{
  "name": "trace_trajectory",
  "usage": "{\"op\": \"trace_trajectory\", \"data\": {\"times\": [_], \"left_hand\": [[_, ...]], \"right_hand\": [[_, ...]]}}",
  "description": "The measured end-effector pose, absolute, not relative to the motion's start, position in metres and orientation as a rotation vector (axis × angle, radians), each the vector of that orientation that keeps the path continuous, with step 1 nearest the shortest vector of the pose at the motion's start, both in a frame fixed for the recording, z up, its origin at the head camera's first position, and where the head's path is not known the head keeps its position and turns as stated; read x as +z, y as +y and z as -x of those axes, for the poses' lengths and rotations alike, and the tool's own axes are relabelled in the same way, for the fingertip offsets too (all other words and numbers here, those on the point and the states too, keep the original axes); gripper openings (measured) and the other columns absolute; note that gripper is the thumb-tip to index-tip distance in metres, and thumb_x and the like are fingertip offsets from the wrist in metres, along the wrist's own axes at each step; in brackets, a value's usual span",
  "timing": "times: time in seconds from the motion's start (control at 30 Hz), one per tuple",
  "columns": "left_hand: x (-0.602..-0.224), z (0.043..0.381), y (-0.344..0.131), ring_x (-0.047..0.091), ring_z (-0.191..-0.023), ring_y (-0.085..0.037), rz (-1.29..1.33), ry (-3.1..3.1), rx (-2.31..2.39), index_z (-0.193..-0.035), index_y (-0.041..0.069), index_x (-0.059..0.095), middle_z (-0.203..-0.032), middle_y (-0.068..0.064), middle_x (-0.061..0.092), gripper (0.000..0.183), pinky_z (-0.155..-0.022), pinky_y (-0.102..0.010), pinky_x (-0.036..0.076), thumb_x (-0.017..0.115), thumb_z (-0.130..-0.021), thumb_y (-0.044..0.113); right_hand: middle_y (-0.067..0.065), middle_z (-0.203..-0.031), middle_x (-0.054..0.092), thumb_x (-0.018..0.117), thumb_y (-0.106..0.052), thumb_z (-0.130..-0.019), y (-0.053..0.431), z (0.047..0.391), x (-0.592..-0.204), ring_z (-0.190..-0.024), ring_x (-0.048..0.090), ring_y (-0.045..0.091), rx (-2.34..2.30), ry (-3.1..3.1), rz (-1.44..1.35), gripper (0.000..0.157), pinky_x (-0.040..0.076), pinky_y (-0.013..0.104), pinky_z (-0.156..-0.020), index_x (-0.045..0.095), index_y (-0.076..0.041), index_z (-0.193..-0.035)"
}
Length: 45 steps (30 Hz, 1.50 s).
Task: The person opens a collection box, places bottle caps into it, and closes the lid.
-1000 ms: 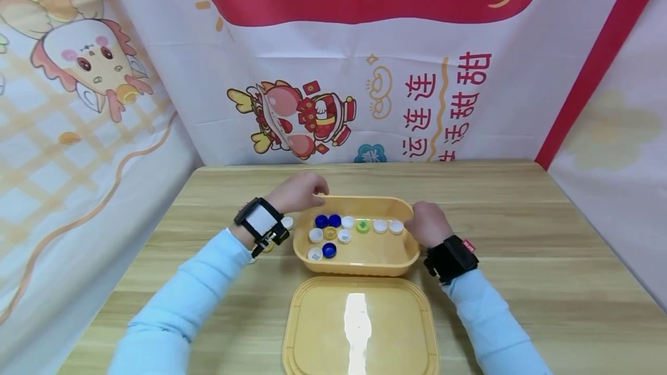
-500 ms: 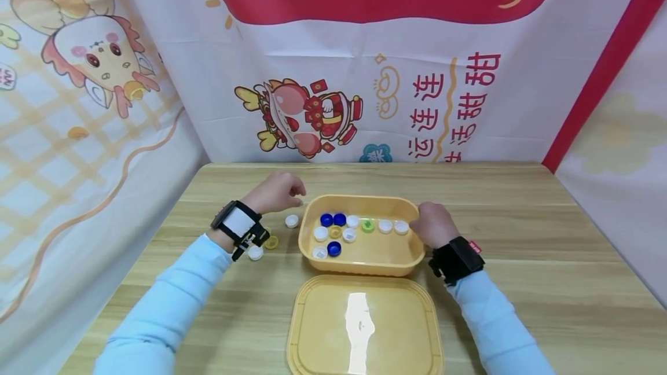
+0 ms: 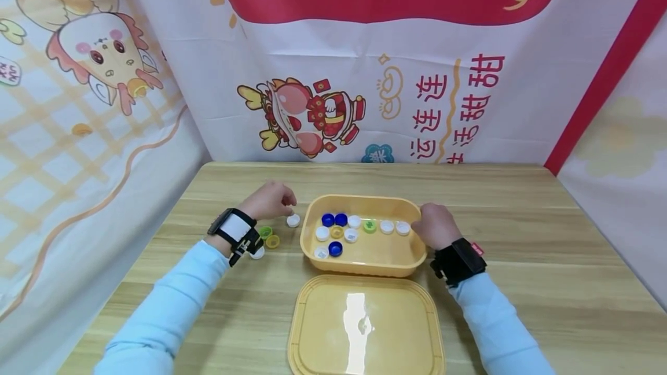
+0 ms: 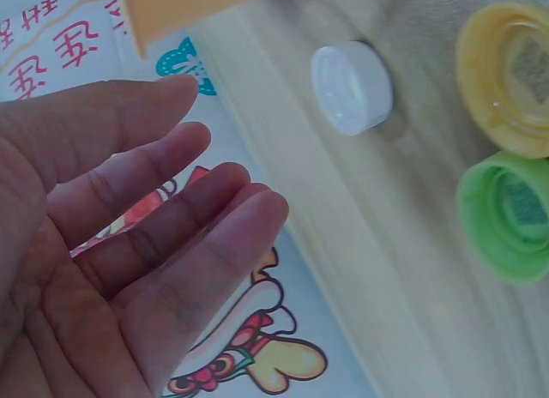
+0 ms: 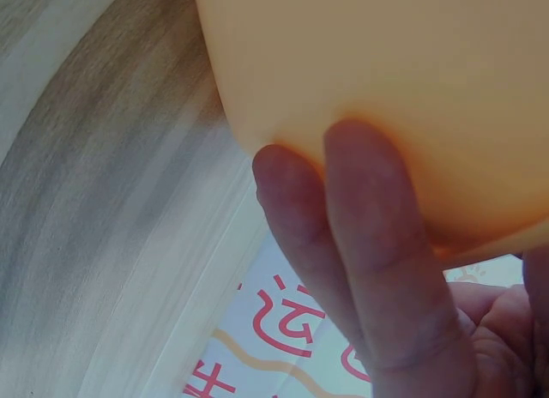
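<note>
Hovering my left hand (image 3: 268,200) with fingers loose and holding nothing, I'm nearing the white bottle cap (image 3: 293,220) just left of the yellow tub (image 3: 365,262). I'm pressing my right hand (image 3: 436,225) fingers (image 5: 377,244) against the tub's right wall. Green cap (image 3: 266,231) and yellow cap (image 3: 272,241) are lying left of the tub too.

Bare wooden table (image 3: 521,236) lies right of the yellow plastic tub (image 3: 365,262); loose bottle caps (image 3: 271,236) crowd its left side.
</note>
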State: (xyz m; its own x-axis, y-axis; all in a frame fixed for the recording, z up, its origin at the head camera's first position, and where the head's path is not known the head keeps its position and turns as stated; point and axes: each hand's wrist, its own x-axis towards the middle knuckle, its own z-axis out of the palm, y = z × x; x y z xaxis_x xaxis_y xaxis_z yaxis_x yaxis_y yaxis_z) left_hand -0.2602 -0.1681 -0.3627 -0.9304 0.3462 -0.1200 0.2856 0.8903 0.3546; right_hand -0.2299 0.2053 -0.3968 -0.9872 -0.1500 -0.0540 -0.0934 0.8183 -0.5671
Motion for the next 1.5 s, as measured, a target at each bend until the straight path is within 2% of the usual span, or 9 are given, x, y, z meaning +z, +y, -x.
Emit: {"op": "trace_trajectory", "data": {"times": [0.23,0.6,0.97,1.2,1.5], "left_hand": [[-0.374,0.262,-0.169,0.057,-0.088,-0.022,-0.409,2.860,0.518,-0.106,0.003,0.071,-0.094,-0.006,0.065,0.021,-0.079,-0.037,0.050,0.074,-0.086,0.010],[-0.392,0.265,-0.164,0.060,-0.096,-0.024,-0.391,2.831,0.505,-0.108,0.005,0.070,-0.102,-0.009,0.067,0.024,-0.085,-0.041,0.051,0.073,-0.086,0.013],[-0.403,0.267,-0.158,0.057,-0.081,-0.021,-0.319,2.785,0.577,-0.100,0.009,0.071,-0.090,-0.003,0.065,0.014,-0.073,-0.034,0.049,0.067,-0.087,0.005],[-0.404,0.266,-0.155,0.058,-0.080,-0.021,-0.285,2.797,0.576,-0.093,0.013,0.072,-0.089,-0.003,0.065,0.012,-0.071,-0.034,0.050,0.065,-0.088,0.004],[-0.406,0.269,-0.157,0.058,-0.078,-0.021,-0.307,2.797,0.576,-0.092,0.012,0.072,-0.087,-0.002,0.065,0.010,-0.069,-0.033,0.049,0.066,-0.088,0.004]], "right_hand": [[0.011,-0.071,0.055,0.058,-0.003,-0.087,0.206,0.230,-0.397,-0.062,0.053,0.023,-0.915,2.909,0.210,0.008,0.045,0.030,-0.054,0.059,0.004,-0.082],[0.012,-0.076,0.058,0.058,-0.003,-0.088,0.205,0.229,-0.397,-0.065,0.055,0.024,-0.916,2.892,0.168,0.010,0.047,0.030,-0.057,0.061,0.006,-0.089],[0.012,-0.076,0.057,0.059,-0.003,-0.087,0.205,0.230,-0.397,-0.065,0.054,0.024,-0.894,2.915,0.194,0.009,0.046,0.032,-0.058,0.061,0.006,-0.087],[0.013,-0.076,0.057,0.058,-0.004,-0.088,0.206,0.229,-0.397,-0.065,0.055,0.024,-0.888,2.910,0.198,0.011,0.047,0.032,-0.057,0.061,0.007,-0.088],[0.012,-0.075,0.057,0.058,-0.004,-0.089,0.206,0.229,-0.395,-0.065,0.055,0.024,-0.895,2.908,0.196,0.010,0.047,0.031,-0.057,0.061,0.006,-0.089]]}}
